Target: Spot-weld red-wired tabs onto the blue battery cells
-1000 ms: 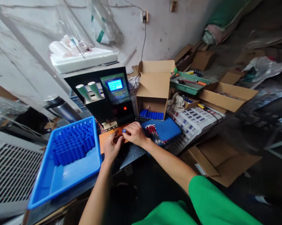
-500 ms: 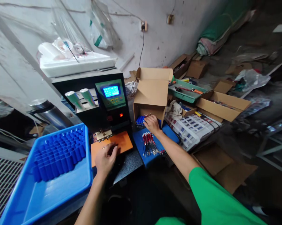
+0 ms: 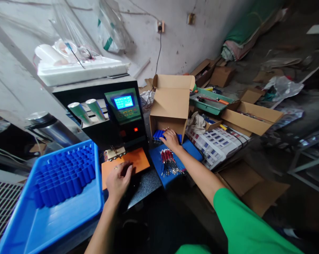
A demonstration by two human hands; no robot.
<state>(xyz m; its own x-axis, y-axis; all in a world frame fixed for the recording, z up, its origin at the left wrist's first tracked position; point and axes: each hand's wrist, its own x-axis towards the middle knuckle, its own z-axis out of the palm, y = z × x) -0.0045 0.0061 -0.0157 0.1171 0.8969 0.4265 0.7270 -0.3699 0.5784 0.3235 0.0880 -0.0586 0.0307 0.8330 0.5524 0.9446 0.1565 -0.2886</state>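
Just right of the black machine [image 3: 111, 128], as you face it, your right hand [image 3: 171, 139] reaches to the mouth of an open cardboard box [image 3: 171, 100]. Its fingers bend down over the row of blue cylinders [image 3: 157, 135] lying inside; whether they have one in their grasp or only touch it, you cannot tell from this angle, as the hand covers the spot.

Directly in front of the machine, your left hand [image 3: 118, 180] lies at the near edge of an orange board [image 3: 139, 160]. Its fingers are loosely curved, with the thumb standing apart from them and a gap between.

To the machine's right and nearer you, below your right wrist, a bundle of red and black wires [image 3: 168, 162] is spread on a blue pad [image 3: 155, 158]. To the machine's left and nearer you, a blue tray [image 3: 69, 225] holds many more cylinders, upright and packed in rows towards its far side. Behind that tray, left of the machine, you have a metal flask [image 3: 52, 128]; on top of the machine lies a white foam slab [image 3: 82, 72].
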